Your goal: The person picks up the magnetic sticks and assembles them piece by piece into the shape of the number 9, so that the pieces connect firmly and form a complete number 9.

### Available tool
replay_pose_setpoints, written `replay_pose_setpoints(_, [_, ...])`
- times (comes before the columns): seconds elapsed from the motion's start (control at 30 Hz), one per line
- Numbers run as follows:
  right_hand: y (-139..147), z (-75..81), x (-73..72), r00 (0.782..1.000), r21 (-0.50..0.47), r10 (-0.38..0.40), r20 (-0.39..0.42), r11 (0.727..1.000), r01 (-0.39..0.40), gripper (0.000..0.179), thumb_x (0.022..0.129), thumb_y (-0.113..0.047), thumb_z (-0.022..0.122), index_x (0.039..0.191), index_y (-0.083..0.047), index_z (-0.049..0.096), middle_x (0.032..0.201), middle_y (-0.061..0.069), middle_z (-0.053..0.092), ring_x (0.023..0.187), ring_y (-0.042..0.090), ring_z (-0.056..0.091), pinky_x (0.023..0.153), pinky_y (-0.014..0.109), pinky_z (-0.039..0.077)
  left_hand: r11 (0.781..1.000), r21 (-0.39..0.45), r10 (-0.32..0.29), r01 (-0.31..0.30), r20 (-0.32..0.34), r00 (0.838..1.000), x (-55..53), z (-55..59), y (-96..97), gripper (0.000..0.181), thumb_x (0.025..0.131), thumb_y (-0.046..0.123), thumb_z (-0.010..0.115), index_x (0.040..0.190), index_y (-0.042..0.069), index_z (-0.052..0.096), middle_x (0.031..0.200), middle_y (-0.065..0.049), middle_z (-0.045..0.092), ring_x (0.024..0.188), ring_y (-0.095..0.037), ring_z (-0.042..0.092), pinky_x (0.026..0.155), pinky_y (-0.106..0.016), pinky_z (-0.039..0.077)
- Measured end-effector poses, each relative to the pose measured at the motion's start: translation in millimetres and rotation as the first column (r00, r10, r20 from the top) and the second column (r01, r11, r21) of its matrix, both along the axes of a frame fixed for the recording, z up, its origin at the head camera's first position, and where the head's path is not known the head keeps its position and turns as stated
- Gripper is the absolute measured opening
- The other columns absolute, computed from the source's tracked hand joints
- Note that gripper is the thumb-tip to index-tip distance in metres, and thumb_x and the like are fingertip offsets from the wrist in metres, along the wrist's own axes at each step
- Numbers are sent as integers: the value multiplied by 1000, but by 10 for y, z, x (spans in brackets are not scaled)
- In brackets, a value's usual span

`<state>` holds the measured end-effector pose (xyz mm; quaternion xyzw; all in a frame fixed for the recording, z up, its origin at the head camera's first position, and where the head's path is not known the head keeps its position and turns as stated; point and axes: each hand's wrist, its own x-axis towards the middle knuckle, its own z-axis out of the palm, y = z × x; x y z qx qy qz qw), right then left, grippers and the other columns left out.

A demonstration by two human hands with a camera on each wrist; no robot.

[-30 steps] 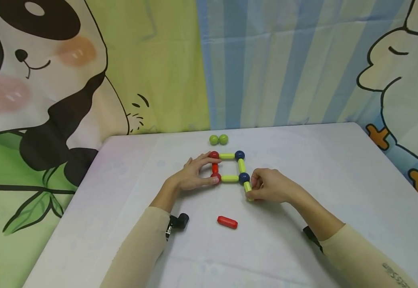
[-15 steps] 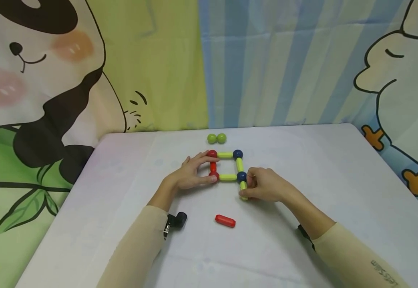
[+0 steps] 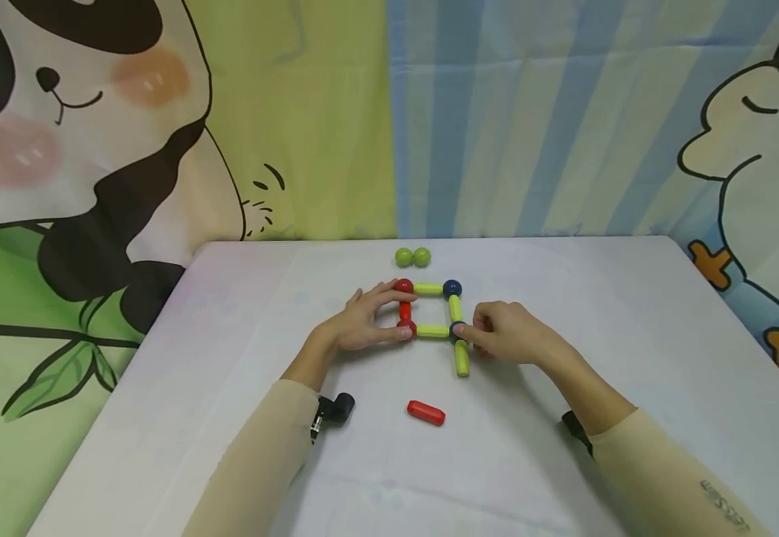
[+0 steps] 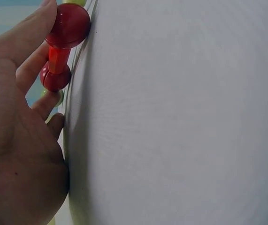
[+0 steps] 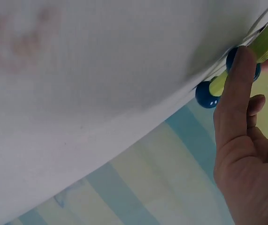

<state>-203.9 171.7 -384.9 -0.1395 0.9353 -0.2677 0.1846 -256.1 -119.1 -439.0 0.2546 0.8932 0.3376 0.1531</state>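
Observation:
A square of magnetic building sticks and balls lies on the white table. My left hand (image 3: 365, 321) holds its left side, thumb on the near red ball (image 4: 70, 26) and a finger at the far red ball (image 3: 404, 286), with a red stick (image 3: 405, 310) between them. Two yellow-green sticks run to the far blue ball (image 3: 453, 289) and the near blue ball (image 5: 256, 71); a third joins those balls. Another yellow-green stick (image 3: 462, 359) points toward me from the near blue ball. My right hand (image 3: 512, 333) pinches that ball, its thumb covering part of it.
A loose red stick (image 3: 426, 412) lies in front of the square. Beyond it, two green balls (image 3: 413, 256) sit side by side near the table's back edge. A printed curtain (image 3: 295, 127) hangs behind the white table (image 3: 242, 313).
My right hand has let go of the yellow-green stick pointing toward me and moved up to the near blue ball. That stick has straightened in line and stays attached. My left hand keeps its place.

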Motion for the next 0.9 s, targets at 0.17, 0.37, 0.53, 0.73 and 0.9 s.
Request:
replay_pose_setpoints(0.17, [76,9,-207,996,20,50,-72,999,-48,38,101,-45,63,86,-11,57,72,2,61,65,16,54,61,31,41,1000,-16,3,-3,16,1000,6,-4,1,66,89,56,72,149,39,51,172,4,18,160,-22,6,125,-52,-8])
replay_pose_setpoints(0.37, [143,29,-516,978,-27,74,-195,996,-80,25,101,-36,66,95,-12,60,87,4,63,81,21,61,69,36,49,999,-21,29,-29,26,999,17,25,-2,68,87,60,72,149,40,51,172,5,18,160,-20,5,125,-52,-8])
replay_pose_setpoints(0.53, [42,-3,-740,971,-99,130,-199,984,-151,30,101,-32,67,117,-7,62,116,10,65,109,28,65,91,45,54,995,-58,80,-78,36,996,56,8,-113,66,87,59,73,148,42,52,171,7,19,160,-18,5,126,-52,-7])
replay_pose_setpoints(0.73, [38,-24,-906,973,-115,129,-190,982,-152,49,98,-33,70,134,-3,57,135,17,59,120,33,61,99,50,52,999,-28,41,-40,34,999,59,1,-116,68,87,60,72,149,41,51,171,5,19,160,-19,5,126,-52,-7])
replay_pose_setpoints(0.9, [154,-7,-1039,974,-100,125,-191,984,-146,56,98,-38,70,139,-3,54,140,18,56,125,36,59,102,53,50,999,-4,43,-43,23,999,21,-2,15,69,86,61,73,148,41,52,171,6,20,160,-18,6,125,-51,-7])
